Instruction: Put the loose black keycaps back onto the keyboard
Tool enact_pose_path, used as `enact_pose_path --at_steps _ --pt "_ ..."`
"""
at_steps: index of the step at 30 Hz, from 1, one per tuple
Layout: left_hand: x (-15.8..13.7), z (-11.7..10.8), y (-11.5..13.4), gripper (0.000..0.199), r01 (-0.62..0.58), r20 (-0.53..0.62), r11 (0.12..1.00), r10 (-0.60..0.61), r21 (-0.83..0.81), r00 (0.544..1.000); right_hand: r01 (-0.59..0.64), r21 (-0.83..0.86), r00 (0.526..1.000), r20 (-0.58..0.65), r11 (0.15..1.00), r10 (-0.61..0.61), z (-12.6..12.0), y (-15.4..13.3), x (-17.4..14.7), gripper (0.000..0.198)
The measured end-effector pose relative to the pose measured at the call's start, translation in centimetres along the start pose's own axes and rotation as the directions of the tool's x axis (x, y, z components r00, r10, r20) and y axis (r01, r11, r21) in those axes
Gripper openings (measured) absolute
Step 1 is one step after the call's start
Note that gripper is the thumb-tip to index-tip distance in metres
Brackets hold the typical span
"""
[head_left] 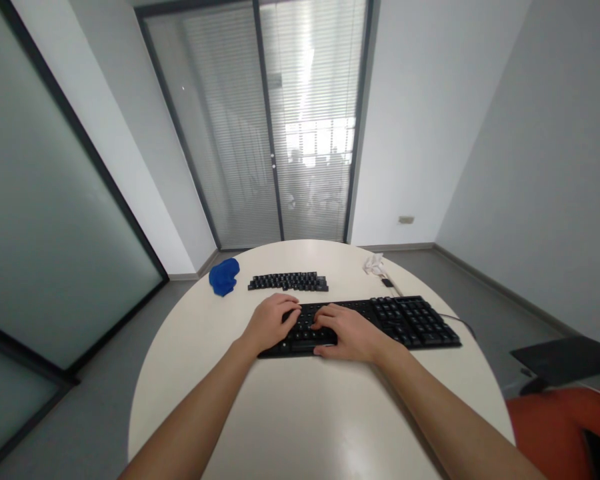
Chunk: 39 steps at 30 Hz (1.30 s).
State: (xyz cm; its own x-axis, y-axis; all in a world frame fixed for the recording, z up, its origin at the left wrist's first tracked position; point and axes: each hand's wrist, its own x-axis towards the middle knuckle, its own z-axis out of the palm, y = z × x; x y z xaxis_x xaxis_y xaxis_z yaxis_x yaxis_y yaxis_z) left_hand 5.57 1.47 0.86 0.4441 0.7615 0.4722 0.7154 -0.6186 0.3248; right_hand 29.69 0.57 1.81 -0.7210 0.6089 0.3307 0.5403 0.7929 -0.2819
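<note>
A black full-size keyboard (307,348) lies across the white round table, its number pad at the right end. Over its left part rests my left hand (270,321), fingers bent forward onto the keys, thumb apart from them. My right hand (353,333) sits on the middle part, with the fingertips curled down and the thumb stretched out at the front edge. In the middle section the surface looks flat, as if keycaps are off; my hands hide much of it. Behind the keyboard, black keycaps (290,281) stand in close rows on the table.
A crumpled blue cloth (224,276) lies at the table's (280,413) back left. Toward the back right are a white crumpled item (374,264) and a small black piece (387,283) by a cable. An orange chair (565,427) stands at the right.
</note>
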Motion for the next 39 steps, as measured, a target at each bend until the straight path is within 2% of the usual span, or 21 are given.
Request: enact_pose_path --at_steps 2,7,10,14,18,23,34,39 --pt "0.2 0.5 -1.1 0.032 0.077 -0.055 0.995 -0.074 0.057 0.996 -0.003 -0.001 1.000 0.004 1.000 0.003 0.0 0.1 -0.1 0.039" --pt "0.2 2.2 -3.4 0.067 0.192 0.135 0.971 -0.211 0.144 0.968 0.001 0.017 1.000 -0.003 1.000 -0.001 0.1 0.1 -0.2 0.039" --pt "0.1 2.7 -4.0 0.073 0.206 0.201 0.966 -0.236 0.159 0.951 0.000 0.032 1.000 -0.008 0.999 0.000 0.1 0.1 -0.2 0.039" --pt "0.3 2.9 -4.2 0.080 0.231 0.230 0.960 -0.263 0.158 0.937 -0.001 0.046 1.000 -0.013 0.999 0.001 0.2 0.2 -0.2 0.039" --pt "1.3 2.7 -4.4 0.077 0.284 0.218 0.944 -0.316 0.168 0.923 0.000 0.040 1.000 -0.016 0.999 0.000 0.3 0.5 -0.2 0.040" --pt "2.6 2.8 -3.9 0.071 0.266 0.173 0.942 -0.303 0.206 0.937 0.003 0.038 1.000 -0.017 0.999 -0.002 0.4 0.4 -0.3 0.040" --pt "2.5 2.8 -3.1 0.077 0.279 0.232 0.924 -0.341 0.262 0.911 -0.006 0.041 1.000 -0.002 0.999 0.006 0.2 0.4 -0.2 0.040" --pt "2.5 2.5 -2.8 0.077 0.272 0.223 0.915 -0.344 0.299 0.912 -0.005 0.033 1.000 0.004 0.999 0.005 0.1 0.3 -0.2 0.040"
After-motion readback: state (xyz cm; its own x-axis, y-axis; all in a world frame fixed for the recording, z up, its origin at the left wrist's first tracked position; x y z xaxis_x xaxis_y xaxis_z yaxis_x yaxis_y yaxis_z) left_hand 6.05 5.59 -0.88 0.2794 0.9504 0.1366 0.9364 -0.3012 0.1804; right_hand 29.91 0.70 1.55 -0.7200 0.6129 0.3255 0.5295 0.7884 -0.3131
